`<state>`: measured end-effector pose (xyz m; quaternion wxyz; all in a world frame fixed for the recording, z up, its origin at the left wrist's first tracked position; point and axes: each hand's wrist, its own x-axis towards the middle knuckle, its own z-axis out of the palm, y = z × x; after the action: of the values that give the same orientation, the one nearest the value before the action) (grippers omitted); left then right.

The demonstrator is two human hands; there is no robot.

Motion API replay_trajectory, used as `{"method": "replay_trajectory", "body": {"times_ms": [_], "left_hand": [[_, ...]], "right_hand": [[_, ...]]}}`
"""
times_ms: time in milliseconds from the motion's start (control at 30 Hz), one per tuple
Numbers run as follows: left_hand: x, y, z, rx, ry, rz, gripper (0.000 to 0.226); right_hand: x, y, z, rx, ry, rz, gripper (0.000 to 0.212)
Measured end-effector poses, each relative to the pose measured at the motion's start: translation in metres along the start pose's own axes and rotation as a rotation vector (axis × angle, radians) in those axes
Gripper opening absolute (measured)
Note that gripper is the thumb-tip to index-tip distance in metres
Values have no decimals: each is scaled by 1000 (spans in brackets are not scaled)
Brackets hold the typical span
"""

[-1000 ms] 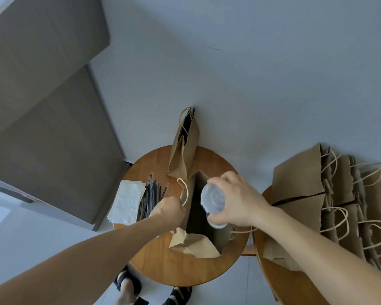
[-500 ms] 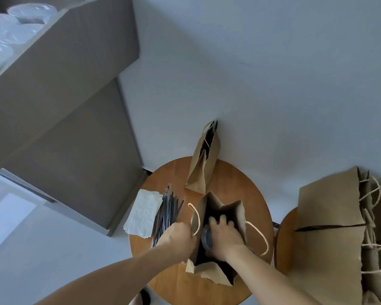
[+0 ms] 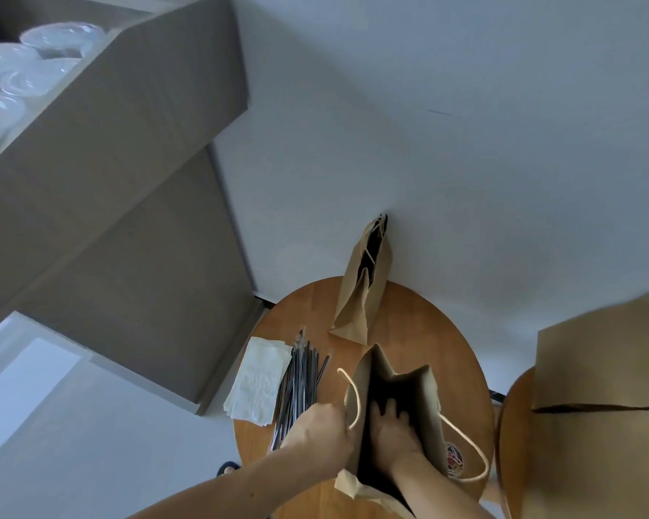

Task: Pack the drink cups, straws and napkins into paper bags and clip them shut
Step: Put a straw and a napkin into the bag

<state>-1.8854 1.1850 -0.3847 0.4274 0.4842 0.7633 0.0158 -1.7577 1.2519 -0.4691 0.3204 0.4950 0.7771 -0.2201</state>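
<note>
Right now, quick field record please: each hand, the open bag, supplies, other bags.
left hand: grips the open bag at its rim, beside a handle
right hand: inside the open bag; whether it holds anything is hidden
open bag: upright on the round table, mouth wide open
napkins: stack at the table's left edge
straws: dark bundle just right of the napkins
second bag: upright at the table's back
flat bags: piled on the side table

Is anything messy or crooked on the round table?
Just one thing: the stack of napkins pokes out past the left edge of the round table, so it might slide off. Nothing looks spilled or torn.
</note>
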Motion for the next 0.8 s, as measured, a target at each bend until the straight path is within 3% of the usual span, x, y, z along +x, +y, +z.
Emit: {"method": "replay_trajectory", "body": {"times_ms": [67, 167, 267, 367, 467, 500, 667, 800], "left_hand": [[-1, 1, -3, -1, 9, 22, 20], [-6, 4, -6, -8, 21, 40, 20], [-8, 6, -8, -43, -45, 55, 19], [-7, 4, -15, -62, -206, 94, 17], [-3, -4, -32, 31, -314, 164, 59], [-1, -9, -40, 84, -312, 188, 64], [20, -49, -86, 86, -41, 158, 26], [49, -95, -117, -29, 75, 35, 38]], "right_hand": [[-15, 3, -16, 28, -11, -1, 70], [-45, 5, -49, 125, 50, -54, 51], [-79, 7, -89, 262, 217, -123, 39], [-111, 5, -124, 431, 422, -221, 45], [-125, -5, -149, 599, 547, -275, 44], [-125, -11, -153, 655, 556, -282, 44], [-90, -61, -144, 822, 466, -271, 42], [-40, -105, -111, 850, 340, -172, 17]]}}
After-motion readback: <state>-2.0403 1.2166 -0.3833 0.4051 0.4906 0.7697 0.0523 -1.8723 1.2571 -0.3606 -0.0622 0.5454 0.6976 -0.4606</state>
